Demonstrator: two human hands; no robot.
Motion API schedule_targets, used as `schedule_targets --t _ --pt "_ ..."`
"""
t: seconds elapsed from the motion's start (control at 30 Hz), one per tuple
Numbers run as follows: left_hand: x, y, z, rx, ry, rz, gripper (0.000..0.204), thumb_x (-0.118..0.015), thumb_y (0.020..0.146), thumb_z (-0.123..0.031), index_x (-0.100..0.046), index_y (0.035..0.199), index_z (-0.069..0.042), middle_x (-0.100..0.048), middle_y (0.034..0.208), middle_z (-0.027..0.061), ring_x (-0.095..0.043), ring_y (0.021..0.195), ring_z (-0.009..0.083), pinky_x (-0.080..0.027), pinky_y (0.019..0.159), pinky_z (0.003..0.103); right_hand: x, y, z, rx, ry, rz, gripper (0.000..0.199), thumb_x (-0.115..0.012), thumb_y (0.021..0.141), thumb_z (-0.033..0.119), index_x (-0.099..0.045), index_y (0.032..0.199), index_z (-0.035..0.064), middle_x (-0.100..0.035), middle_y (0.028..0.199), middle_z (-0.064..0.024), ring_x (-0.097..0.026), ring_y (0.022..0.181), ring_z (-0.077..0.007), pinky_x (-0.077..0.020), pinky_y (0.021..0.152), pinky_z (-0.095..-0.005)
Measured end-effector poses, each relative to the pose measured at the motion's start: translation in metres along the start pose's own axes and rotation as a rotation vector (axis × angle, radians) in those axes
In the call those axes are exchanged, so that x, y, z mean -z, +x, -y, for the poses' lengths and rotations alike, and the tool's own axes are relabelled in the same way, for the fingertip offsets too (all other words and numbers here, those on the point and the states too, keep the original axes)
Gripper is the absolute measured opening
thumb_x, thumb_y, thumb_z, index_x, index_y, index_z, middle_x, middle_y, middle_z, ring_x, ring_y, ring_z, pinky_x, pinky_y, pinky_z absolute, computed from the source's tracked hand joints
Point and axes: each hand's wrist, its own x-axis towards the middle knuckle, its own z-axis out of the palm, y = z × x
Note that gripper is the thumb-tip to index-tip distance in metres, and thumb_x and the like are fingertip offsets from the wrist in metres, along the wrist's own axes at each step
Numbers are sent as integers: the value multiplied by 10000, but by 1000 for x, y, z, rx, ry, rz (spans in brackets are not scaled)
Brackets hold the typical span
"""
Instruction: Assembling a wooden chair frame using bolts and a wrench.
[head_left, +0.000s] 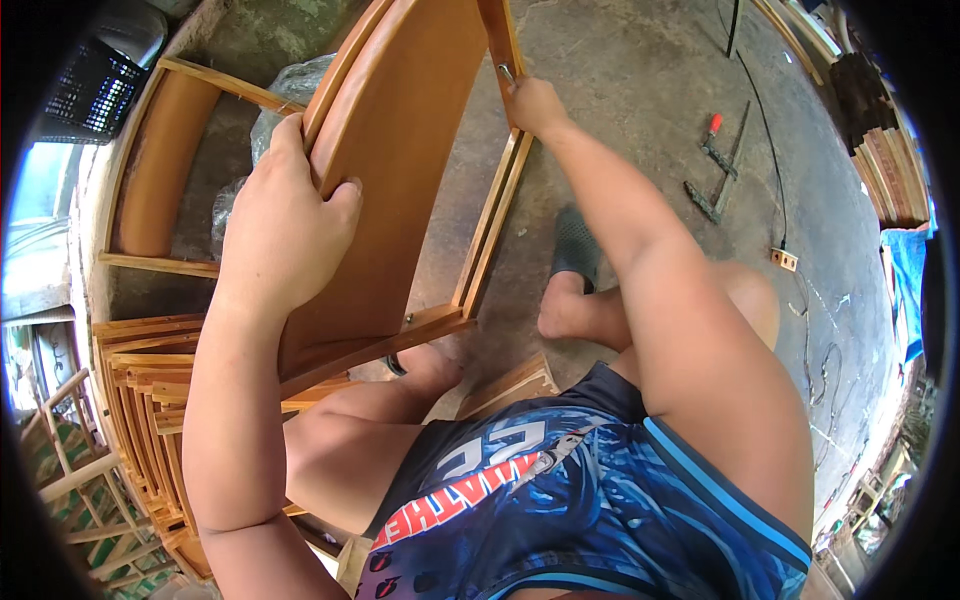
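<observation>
A varnished wooden frame with a broad curved panel (400, 130) stands tilted in front of me. My left hand (290, 220) is closed over the panel's left edge, thumb on its face and fingers behind. At the frame's far right upright (503, 55), my right hand (540, 105) is closed, its fingers mostly turned away. A small shiny metal piece (507, 73) shows just beyond those fingers, against the wood; its kind is too small to tell. Near my foot, a metal bolt end (408, 318) sticks out of the frame's lower rail (430, 325).
A bar clamp with a red handle (716, 123) lies on the concrete floor (640, 60) to the right. Beside it runs a black cord to a socket block (784, 259). At left are stacked wooden frames (150, 380), another curved-panel frame (165, 165) and a black crate (95, 90).
</observation>
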Motion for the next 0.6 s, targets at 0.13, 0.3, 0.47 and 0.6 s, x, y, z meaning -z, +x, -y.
schedule_targets --t 0.13,0.3,0.47,0.6 --pt "-1 0 -1 -18 12 -17 588 -618 828 -171 -426 1337 52 -616 1147 298 -601 1087 434 -479 942 463 -6 0 -6 -21 72 -35 273 -571 932 246 -652 1000 -6 -662 974 -275 -620 959 -457 -497 831 -495" --pt "-2 0 -1 -14 15 -20 590 -621 829 -177 -427 1338 50 -618 1144 297 -599 1090 433 -476 946 464 -8 14 -14 -74 98 23 277 -601 918 265 -662 1012 11 -668 971 -259 -621 974 -441 -493 831 -480" --pt "0 0 1 -28 -27 -15 599 -616 827 -175 -423 1343 58 -620 1134 304 -600 1086 434 -477 944 465 -11 22 -16 -30 -49 6 283 -626 903 306 -689 997 46 -690 988 -207 -647 967 -395 -506 835 -453" --pt "0 2 6 -5 23 -18 592 -609 826 -182 -427 1335 60 -627 1115 303 -604 1081 432 -480 939 464 9 8 -5 -244 -1 -57 251 -656 873 327 -704 963 98 -708 993 -156 -667 974 -336 -517 835 -428"
